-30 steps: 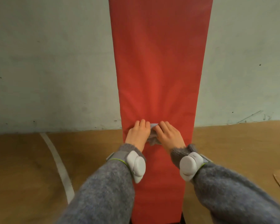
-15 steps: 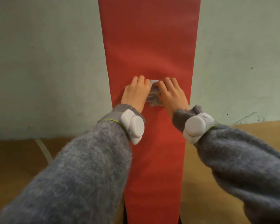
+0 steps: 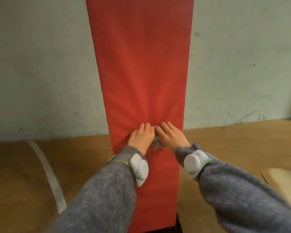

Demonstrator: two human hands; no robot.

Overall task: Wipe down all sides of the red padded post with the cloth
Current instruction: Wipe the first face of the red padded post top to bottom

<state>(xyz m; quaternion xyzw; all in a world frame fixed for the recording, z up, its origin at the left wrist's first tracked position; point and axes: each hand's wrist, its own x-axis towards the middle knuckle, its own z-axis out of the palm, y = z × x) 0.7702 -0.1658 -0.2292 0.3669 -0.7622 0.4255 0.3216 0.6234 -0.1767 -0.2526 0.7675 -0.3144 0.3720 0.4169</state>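
The red padded post (image 3: 141, 64) stands upright in front of me against a pale wall, its front face filling the middle of the view. Both hands press a small grey cloth (image 3: 155, 143) flat against that face, low down. My left hand (image 3: 141, 137) lies on the cloth's left part with fingers straight and pointing up. My right hand (image 3: 170, 137) lies beside it on the right part, fingers also straight. Most of the cloth is hidden under the palms; only a strip between the hands shows. The padding dents around the hands.
A pale green wall (image 3: 40, 73) runs behind the post. The wooden floor (image 3: 15, 182) carries a white painted line (image 3: 49, 174) at the left. A light wooden board (image 3: 282, 179) with a screw lies at the right edge.
Both hands have slid the cloth down the post's front face from a higher spot half a second ago, back to about the low position of one second ago.
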